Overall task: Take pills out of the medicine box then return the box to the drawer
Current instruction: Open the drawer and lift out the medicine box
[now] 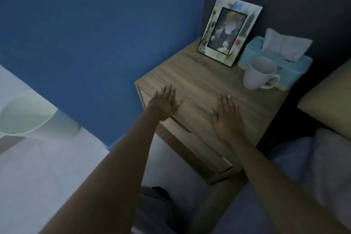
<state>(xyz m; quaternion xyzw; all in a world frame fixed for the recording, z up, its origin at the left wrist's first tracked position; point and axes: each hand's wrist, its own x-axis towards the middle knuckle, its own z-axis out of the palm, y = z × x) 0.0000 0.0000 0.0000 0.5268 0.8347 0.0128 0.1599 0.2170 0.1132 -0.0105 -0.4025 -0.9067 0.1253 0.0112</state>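
Note:
A wooden nightstand (205,81) stands in the corner, its drawer fronts (191,144) facing me and shut. My left hand (164,103) lies flat at the top's front left edge, fingers spread, holding nothing. My right hand (227,115) lies flat on the top near the front right, fingers spread, also holding nothing. No medicine box or pills are in view.
At the back of the top stand a picture frame (228,30), a light blue tissue box (275,62) and a white mug (259,73). A blue wall is on the left, a bed with a pillow (328,99) on the right, and a white bin (28,118) on the floor.

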